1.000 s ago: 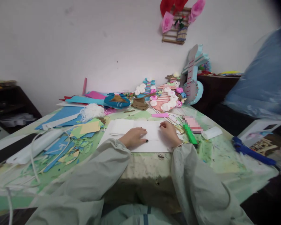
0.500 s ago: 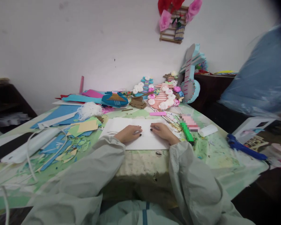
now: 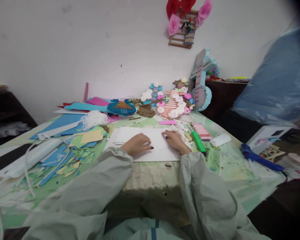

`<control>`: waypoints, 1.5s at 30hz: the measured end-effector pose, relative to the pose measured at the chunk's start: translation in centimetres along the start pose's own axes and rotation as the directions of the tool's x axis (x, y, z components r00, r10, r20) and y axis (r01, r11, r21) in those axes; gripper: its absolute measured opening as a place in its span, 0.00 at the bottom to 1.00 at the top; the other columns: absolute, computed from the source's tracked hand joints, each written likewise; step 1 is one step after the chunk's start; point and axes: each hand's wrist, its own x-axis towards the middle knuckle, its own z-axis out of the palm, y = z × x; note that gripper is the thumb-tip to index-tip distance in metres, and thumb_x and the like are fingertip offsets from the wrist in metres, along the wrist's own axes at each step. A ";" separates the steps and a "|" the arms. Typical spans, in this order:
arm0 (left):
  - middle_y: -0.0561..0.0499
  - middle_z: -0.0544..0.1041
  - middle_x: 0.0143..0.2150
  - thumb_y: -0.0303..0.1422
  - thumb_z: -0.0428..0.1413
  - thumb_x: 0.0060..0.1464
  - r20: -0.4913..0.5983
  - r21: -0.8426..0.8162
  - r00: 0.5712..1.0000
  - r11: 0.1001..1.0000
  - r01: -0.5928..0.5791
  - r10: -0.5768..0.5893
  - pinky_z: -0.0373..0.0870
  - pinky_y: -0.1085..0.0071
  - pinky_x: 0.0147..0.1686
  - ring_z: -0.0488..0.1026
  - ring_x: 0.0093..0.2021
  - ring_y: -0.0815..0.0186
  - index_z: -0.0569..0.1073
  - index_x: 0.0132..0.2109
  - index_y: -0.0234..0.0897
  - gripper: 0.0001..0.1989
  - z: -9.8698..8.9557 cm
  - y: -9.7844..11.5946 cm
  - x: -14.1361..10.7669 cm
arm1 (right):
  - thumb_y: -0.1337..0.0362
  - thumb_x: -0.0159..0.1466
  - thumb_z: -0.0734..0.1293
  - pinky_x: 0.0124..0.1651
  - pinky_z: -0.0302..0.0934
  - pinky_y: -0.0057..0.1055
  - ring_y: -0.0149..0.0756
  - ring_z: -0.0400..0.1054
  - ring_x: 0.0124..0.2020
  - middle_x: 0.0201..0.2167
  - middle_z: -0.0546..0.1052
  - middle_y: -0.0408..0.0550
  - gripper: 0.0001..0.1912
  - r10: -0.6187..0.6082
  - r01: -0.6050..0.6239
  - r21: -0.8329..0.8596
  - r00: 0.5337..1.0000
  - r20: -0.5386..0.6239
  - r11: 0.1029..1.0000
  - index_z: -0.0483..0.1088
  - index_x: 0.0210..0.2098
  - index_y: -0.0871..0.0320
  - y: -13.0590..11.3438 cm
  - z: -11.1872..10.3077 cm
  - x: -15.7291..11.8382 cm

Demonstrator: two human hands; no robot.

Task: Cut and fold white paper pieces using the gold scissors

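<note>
White paper (image 3: 156, 136) lies flat on the table in front of me, with a faint line across its near part. On its left side rests my left hand (image 3: 136, 144), fingers loosely bent, thumb and forefinger apart, with nothing visible between them. My right hand (image 3: 175, 141) lies palm down on the right side of the paper, its fingers stretched forward and nothing seen in them. Both palms are hidden. Just beyond my right hand are gold-handled scissors (image 3: 189, 137) and a green object (image 3: 199, 142).
Paper scraps (image 3: 83, 156), white string (image 3: 95, 119) and a white power strip (image 3: 29, 160) with its cable lie left. Decorated craft guitars (image 3: 171, 106) stand at the back. To the right are a white roll (image 3: 221, 140) and a blue glue gun (image 3: 260, 158).
The thumb and fingers of my left hand have spread apart a little. My right hand's fingers have straightened forward on the paper. The whole view has shifted slightly.
</note>
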 end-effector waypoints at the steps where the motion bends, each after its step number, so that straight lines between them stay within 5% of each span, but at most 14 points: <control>1: 0.46 0.79 0.36 0.37 0.55 0.52 -0.001 0.015 1.000 1.000 0.007 -0.007 0.64 0.69 0.43 0.73 0.40 0.63 0.77 0.35 0.36 0.10 0.0 0.2 0.0 | 0.75 0.59 0.57 0.57 0.52 0.43 0.44 0.62 0.55 0.53 0.72 0.44 0.24 -0.007 0.007 0.007 1.000 -0.001 1.000 0.71 0.50 0.50 0.0 0.1 0.0; 8: 0.50 0.77 0.26 0.31 0.53 0.53 -0.127 0.034 0.973 0.979 0.199 -0.193 0.64 0.70 0.34 0.70 0.29 0.67 0.78 0.32 0.37 0.09 0.8 0.1 0.3 | 0.75 0.54 0.60 0.50 0.61 0.30 0.37 0.72 0.42 0.38 0.80 0.45 0.18 0.029 -0.029 0.298 1.000 0.004 0.954 0.78 0.37 0.57 -0.5 -0.4 0.3; 15: 0.41 0.71 0.53 0.37 0.57 0.49 -0.094 0.097 0.963 0.961 0.259 -0.251 0.61 0.58 0.53 0.66 0.54 0.55 0.70 0.52 0.35 0.22 2.3 -1.4 0.3 | 0.71 0.58 0.63 0.56 0.54 0.41 0.44 0.62 0.54 0.51 0.73 0.51 0.23 -0.011 0.009 0.177 1.000 0.009 0.984 0.68 0.53 0.57 -1.8 -0.3 -0.3; 25: 0.51 0.73 0.35 0.28 0.60 0.39 -0.021 -0.416 0.945 0.863 0.288 -0.325 0.66 0.69 0.42 0.70 0.37 0.66 0.70 0.51 0.35 0.27 1.0 -0.4 0.6 | 0.68 0.57 0.66 0.40 0.61 0.29 0.33 0.69 0.35 0.35 0.79 0.48 0.10 -0.109 0.103 0.400 0.994 -0.009 0.911 0.74 0.38 0.61 -2.6 -0.4 -0.4; 30: 0.47 0.77 0.43 0.33 0.58 0.44 0.025 -0.531 0.936 0.789 0.309 -0.350 0.64 0.68 0.44 0.70 0.45 0.61 0.76 0.43 0.34 0.16 -0.2 0.8 0.6 | 0.66 0.61 0.61 0.40 0.61 0.28 0.33 0.70 0.37 0.36 0.79 0.49 0.11 -0.191 0.166 0.519 0.981 -0.005 0.839 0.75 0.38 0.60 -3.3 -0.4 -0.5; 33: 0.47 0.77 0.46 0.30 0.59 0.42 0.101 -0.554 0.950 0.776 0.301 -0.297 0.64 0.69 0.45 0.70 0.46 0.60 0.76 0.47 0.34 0.21 -0.7 0.9 0.4 | 0.67 0.59 0.61 0.42 0.62 0.29 0.35 0.70 0.38 0.38 0.78 0.49 0.12 -0.108 0.192 0.526 0.977 -0.186 0.829 0.74 0.38 0.60 -2.6 -1.3 -0.2; 34: 0.48 0.77 0.47 0.29 0.58 0.41 0.124 -0.559 0.952 0.773 0.301 -0.280 0.65 0.69 0.45 0.71 0.46 0.60 0.76 0.47 0.34 0.21 -0.8 0.9 0.3 | 0.68 0.59 0.60 0.43 0.61 0.30 0.35 0.70 0.39 0.39 0.78 0.50 0.13 -0.014 0.166 0.498 0.955 -0.296 0.851 0.74 0.38 0.61 -1.9 -1.7 -0.1; 36: 0.47 0.78 0.44 0.29 0.58 0.41 0.159 -0.574 0.945 0.752 0.324 -0.286 0.66 0.69 0.42 0.72 0.44 0.60 0.78 0.44 0.33 0.19 -0.9 0.8 0.3 | 0.71 0.58 0.57 0.45 0.60 0.34 0.38 0.69 0.37 0.37 0.78 0.52 0.16 0.234 -0.023 0.397 0.839 -0.491 0.917 0.74 0.39 0.62 -0.1 -2.5 0.1; 38: 0.46 0.79 0.39 0.31 0.58 0.43 0.157 -0.610 0.932 0.710 0.352 -0.326 0.67 0.69 0.39 0.73 0.40 0.61 0.79 0.41 0.31 0.15 -1.0 0.8 0.2 | 0.74 0.56 0.56 0.48 0.58 0.37 0.42 0.69 0.40 0.37 0.77 0.55 0.18 0.388 -0.240 0.317 0.714 -0.583 0.918 0.74 0.39 0.63 2.0 -3.1 0.2; 39: 0.45 0.80 0.37 0.33 0.59 0.43 0.140 -0.632 0.924 0.686 0.360 -0.356 0.67 0.69 0.38 0.74 0.38 0.61 0.79 0.39 0.31 0.14 -1.0 0.8 0.2 | 0.75 0.55 0.56 0.48 0.58 0.39 0.45 0.68 0.42 0.37 0.77 0.57 0.18 0.434 -0.333 0.278 0.691 -0.578 0.901 0.74 0.39 0.64 2.9 -3.2 0.2; 42: 0.44 0.80 0.33 0.38 0.62 0.41 0.058 -0.660 0.879 0.642 0.390 -0.474 0.67 0.69 0.35 0.74 0.34 0.62 0.80 0.34 0.31 0.14 -1.0 0.6 0.3 | 0.74 0.52 0.60 0.46 0.59 0.38 0.48 0.69 0.43 0.37 0.77 0.60 0.18 0.523 -0.497 0.177 0.752 -0.401 0.850 0.74 0.40 0.65 5.1 -2.9 0.2; 45: 0.46 0.79 0.29 0.38 0.63 0.39 0.030 -0.619 0.836 0.646 0.446 -0.548 0.66 0.71 0.31 0.73 0.30 0.64 0.79 0.33 0.31 0.15 -1.0 0.2 0.2 | 0.73 0.53 0.62 0.43 0.61 0.38 0.48 0.70 0.41 0.37 0.77 0.60 0.18 0.517 -0.516 0.098 0.789 -0.332 0.851 0.74 0.42 0.65 5.8 -2.1 0.3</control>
